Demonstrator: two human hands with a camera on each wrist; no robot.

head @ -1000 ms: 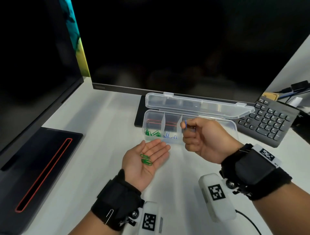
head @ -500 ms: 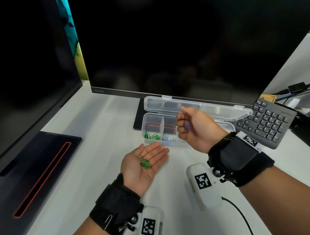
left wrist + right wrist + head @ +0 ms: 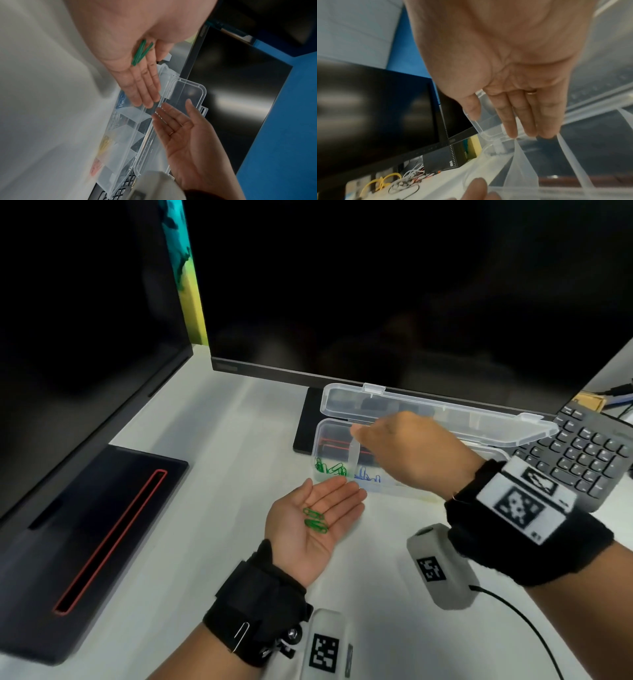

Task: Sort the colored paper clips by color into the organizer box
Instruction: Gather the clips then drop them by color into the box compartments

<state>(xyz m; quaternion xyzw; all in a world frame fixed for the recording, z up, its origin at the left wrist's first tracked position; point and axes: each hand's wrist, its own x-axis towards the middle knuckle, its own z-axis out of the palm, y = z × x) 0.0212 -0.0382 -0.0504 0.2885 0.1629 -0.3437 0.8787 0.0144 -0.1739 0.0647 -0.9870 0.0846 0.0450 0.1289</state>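
Note:
My left hand lies palm up in front of the box, fingers straight, with two green paper clips resting on the palm. A clear organizer box stands behind it with its lid folded back. Green clips fill its leftmost compartment and blue clips the one beside it. In the left wrist view, white, yellow and pink clips show further along. My right hand hovers over the box with straight fingers and holds nothing.
A large dark monitor stands right behind the box, with a second screen at the left. A black stand base with a red slot lies on the left. A grey keyboard sits at the right, touching the box's end.
My right hand, which pinched a blue clip, has moved forward over the box and straightened its fingers; the clip is no longer in it. My left hand stays still.

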